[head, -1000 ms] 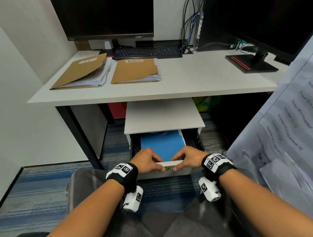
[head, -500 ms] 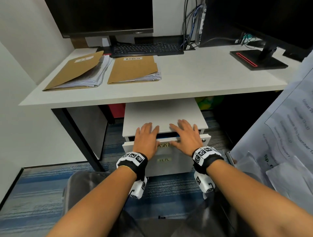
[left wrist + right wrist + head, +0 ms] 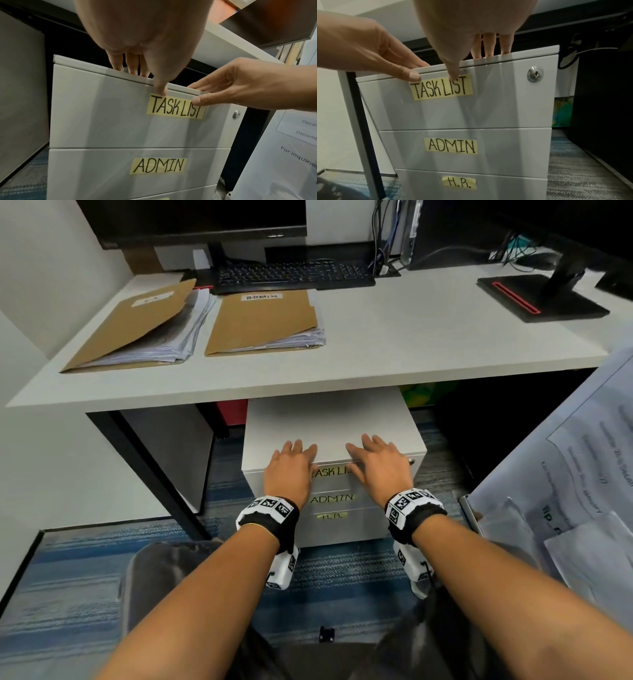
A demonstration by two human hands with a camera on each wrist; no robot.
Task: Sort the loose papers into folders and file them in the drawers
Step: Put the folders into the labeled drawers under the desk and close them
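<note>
A white three-drawer cabinet (image 3: 329, 422) stands under the desk. Its top drawer (image 3: 102, 111), labelled TASK LIST, is closed; below are the ADMIN drawer (image 3: 505, 148) and the H.R. drawer (image 3: 505, 186), both closed. My left hand (image 3: 289, 470) and right hand (image 3: 376, 467) lie flat over the cabinet's top front edge, fingers straight, thumbs touching the top drawer's face. Two brown folders stuffed with papers lie on the desk: one at the left (image 3: 137, 326), and one labelled ADMIN (image 3: 263, 320) beside it.
A keyboard (image 3: 291, 273) and two monitors stand at the back of the white desk (image 3: 411, 344). Printed sheets (image 3: 575, 474) hang at the right. A black desk leg (image 3: 150, 470) runs down to the left of the cabinet. A lock (image 3: 535, 73) sits on the top drawer.
The top drawer, open a second ago with a blue folder showing inside, has been pushed shut. Both hands went from gripping its front edge to lying flat over the cabinet top.
</note>
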